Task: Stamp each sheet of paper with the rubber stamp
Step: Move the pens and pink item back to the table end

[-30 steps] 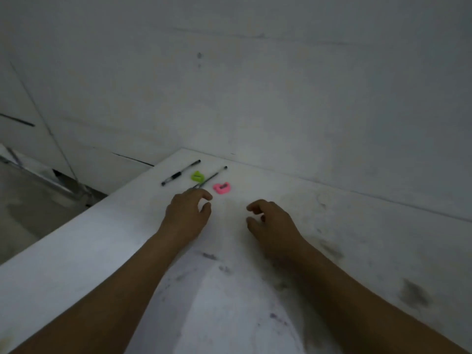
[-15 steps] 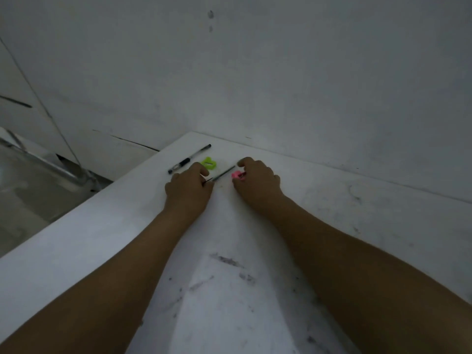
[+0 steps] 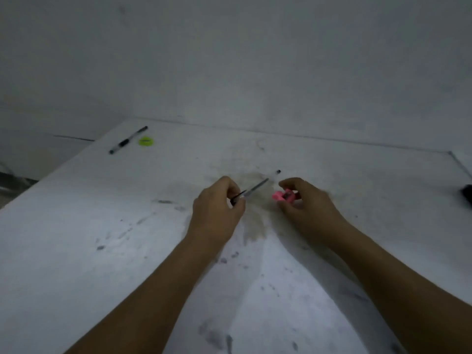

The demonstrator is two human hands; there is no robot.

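Observation:
My left hand [image 3: 217,210] pinches a thin pen [image 3: 258,186] by its dark grip end, and the shaft points up and right over the white table [image 3: 76,226]. My right hand [image 3: 304,208] holds a small pink object [image 3: 283,195] between thumb and fingers, just right of the pen. I cannot tell whether the pink object is the rubber stamp. No sheet of paper is visible.
A second pen [image 3: 127,140] and a small green object [image 3: 146,141] lie at the table's far left corner. A dark thing [image 3: 467,195] shows at the right edge. Grey smudges mark the tabletop, and a wall stands behind it.
Both hands reached to the far left items, took the pen and the pink object, and drew them back toward the table's middle. The view shifted right.

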